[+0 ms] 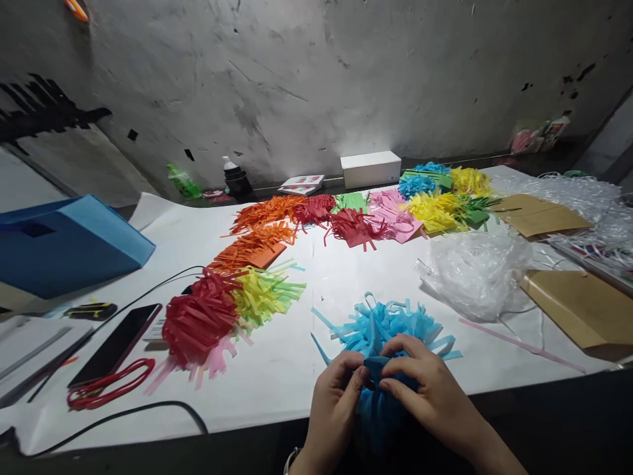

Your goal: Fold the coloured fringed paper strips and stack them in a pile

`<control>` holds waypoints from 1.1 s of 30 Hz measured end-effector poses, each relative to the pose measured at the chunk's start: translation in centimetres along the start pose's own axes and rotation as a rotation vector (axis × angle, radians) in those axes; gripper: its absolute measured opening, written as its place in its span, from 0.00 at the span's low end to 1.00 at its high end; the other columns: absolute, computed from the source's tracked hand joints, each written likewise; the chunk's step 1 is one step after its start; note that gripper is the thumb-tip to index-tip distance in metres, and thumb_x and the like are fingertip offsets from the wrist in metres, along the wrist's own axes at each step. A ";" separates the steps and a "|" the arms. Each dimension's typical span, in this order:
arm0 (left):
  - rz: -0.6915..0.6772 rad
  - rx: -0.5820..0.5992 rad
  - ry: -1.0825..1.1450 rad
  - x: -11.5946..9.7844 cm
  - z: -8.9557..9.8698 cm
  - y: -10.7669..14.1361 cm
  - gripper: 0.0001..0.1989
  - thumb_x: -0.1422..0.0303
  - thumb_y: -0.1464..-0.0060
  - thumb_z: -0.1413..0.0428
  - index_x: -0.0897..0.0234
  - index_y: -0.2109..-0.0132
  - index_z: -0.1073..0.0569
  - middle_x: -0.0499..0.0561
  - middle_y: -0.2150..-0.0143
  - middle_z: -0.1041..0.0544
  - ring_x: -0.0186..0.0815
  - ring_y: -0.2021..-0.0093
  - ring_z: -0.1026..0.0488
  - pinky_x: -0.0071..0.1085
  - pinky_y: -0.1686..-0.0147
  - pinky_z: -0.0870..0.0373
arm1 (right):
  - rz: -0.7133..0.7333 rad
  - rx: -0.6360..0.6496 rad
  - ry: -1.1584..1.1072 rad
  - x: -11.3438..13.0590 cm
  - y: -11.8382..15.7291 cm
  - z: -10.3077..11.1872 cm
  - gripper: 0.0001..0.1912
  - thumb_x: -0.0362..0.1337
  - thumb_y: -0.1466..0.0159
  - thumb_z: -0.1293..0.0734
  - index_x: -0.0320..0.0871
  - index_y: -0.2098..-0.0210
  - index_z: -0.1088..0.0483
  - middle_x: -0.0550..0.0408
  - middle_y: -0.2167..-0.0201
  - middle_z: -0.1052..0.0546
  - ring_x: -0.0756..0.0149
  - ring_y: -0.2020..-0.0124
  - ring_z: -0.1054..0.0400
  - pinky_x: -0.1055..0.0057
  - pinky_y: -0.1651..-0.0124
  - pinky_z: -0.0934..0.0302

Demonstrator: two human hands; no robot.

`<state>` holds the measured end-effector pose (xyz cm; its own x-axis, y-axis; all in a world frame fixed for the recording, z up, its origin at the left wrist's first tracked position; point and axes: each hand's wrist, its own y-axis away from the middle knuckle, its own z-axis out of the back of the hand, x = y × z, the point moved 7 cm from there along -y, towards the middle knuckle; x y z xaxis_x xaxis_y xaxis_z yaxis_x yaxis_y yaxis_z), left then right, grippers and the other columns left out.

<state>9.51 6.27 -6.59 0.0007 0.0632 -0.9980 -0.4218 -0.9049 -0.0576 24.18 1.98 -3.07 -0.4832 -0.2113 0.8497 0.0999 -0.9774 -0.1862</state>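
Observation:
A blue paper fringe (395, 328) with many cut strips spreads over the near edge of the white-covered table, part of it hanging below. My left hand (341, 392) pinches its uncut blue middle between thumb and fingers. From the other side my right hand (420, 379) grips the same blue paper, fingertips close to those of my left. Some of the blue paper is hidden behind the hands. To the left lie a dark red paper fringe (200, 320) and a yellow-green fringe (264, 293), with pink strips under them.
Orange (267, 214), pink (393, 211) and yellow fringes (435, 210) line the back. A clear plastic bundle (477, 274) and brown envelopes (583, 307) lie right. Leftward are a phone (116, 344), red cord (111, 386), black cable (133, 410) and blue box (74, 241).

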 end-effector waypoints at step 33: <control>-0.003 -0.023 -0.048 0.1 -0.1 0.1 0.13 0.58 0.38 0.43 0.62 0.64 0.25 0.48 0.67 0.27 0.36 0.65 0.30 0.28 0.63 0.35 | 0.041 -0.079 0.039 -0.8 0.3 -0.6 0.05 0.33 0.34 0.34 0.46 0.68 0.29 0.54 0.58 0.28 0.58 0.52 0.33 0.60 0.49 0.39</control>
<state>9.54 6.14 -6.75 -0.0422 0.0857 -0.9954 -0.4011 -0.9140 -0.0617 24.07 1.87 -4.06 -0.5134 -0.2490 0.8212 0.0523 -0.9643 -0.2598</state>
